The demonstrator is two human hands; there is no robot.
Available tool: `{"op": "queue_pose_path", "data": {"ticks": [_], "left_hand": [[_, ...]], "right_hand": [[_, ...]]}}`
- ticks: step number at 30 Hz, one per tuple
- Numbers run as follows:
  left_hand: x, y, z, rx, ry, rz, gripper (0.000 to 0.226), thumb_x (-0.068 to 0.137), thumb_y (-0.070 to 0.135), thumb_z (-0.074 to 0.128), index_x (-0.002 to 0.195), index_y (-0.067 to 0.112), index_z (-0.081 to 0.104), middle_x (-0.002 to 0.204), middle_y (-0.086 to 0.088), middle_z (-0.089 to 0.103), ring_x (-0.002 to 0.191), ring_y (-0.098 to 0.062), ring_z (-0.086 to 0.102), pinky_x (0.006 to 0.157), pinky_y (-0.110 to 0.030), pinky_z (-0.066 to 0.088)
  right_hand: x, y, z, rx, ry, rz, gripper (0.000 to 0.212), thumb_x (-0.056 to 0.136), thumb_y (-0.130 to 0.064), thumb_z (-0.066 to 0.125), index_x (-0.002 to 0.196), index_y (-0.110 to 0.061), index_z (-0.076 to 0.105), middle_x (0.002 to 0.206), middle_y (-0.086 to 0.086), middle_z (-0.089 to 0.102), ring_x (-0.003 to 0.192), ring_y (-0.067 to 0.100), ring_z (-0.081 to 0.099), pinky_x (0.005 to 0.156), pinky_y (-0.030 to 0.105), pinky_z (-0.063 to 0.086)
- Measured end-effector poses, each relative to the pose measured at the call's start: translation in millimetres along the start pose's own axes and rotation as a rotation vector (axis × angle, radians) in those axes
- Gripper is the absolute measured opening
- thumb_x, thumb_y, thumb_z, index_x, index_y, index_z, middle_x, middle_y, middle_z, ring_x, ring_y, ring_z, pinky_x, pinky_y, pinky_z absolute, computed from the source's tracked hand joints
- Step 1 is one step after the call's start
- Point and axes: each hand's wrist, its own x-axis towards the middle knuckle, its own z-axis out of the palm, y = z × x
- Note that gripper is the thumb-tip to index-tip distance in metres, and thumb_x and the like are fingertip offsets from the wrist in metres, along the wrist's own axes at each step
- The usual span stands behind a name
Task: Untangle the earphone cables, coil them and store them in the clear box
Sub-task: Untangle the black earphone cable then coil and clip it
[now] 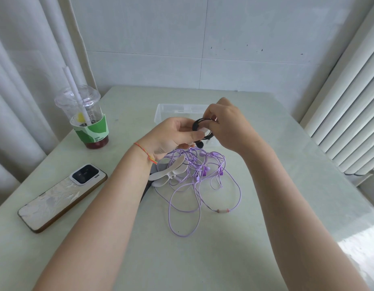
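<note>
Head view: both hands hold small black earphone coil [197,124].

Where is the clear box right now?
In the head view the clear box sits on the table past the purple cable tangle, partly hidden by both hands holding the black coil.

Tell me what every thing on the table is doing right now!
black earphone cable: coiled, held above the table in both hands.
left hand: grips the coil.
right hand: pinches the coil.
purple earphone cables: tangled, loose on the table.
clear box: open, no lid; contents hidden by the hands.
white clips: lying among the purple cables.
drink cup: upright, lidded, straw in.
phone: face down.
</note>
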Motion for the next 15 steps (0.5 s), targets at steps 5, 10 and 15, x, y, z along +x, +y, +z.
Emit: {"op": "queue_pose_path", "data": {"ticks": [5,10,15], "left_hand": [[5.1,-4.3,1.0,0.091,0.043,0.026,0.01,0.086,0.012,0.071,0.092,0.017,0.066,0.087,-0.007,0.064,0.07,-0.015,0.058,0.061,-0.017,0.044],[6.9,-8.2,-4.5,-0.004,0.016,0.018,0.024,0.072,0.015,0.077,0.094,0.015,0.066,0.095,-0.01,0.068,0.084,-0.019,0.063,0.079,-0.032,0.053],[5.1,-7.7,-4.6,-0.171,-0.017,0.064,0.026,0.087,0.0,0.064,0.113,0.003,0.06,0.095,-0.009,0.065,0.087,-0.018,0.061,0.076,-0.026,0.052]], "right_hand": [[-2.4,-4.3,3.9,0.036,-0.062,0.019,0.012,0.09,-0.015,0.056,0.097,-0.007,0.062,0.083,0.004,0.061,0.076,0.022,0.053,0.058,0.027,0.037],[-3.9,-2.3,2.8,0.207,-0.075,0.054,0.006,0.091,-0.011,0.056,0.088,-0.011,0.061,0.067,0.011,0.067,0.059,0.024,0.062,0.055,0.028,0.046],[-1.6,2.3,3.1,0.485,-0.056,0.132,0.002,0.088,-0.008,0.063,0.088,-0.009,0.062,0.077,0.017,0.07,0.051,0.021,0.059,0.064,0.04,0.054]]}}
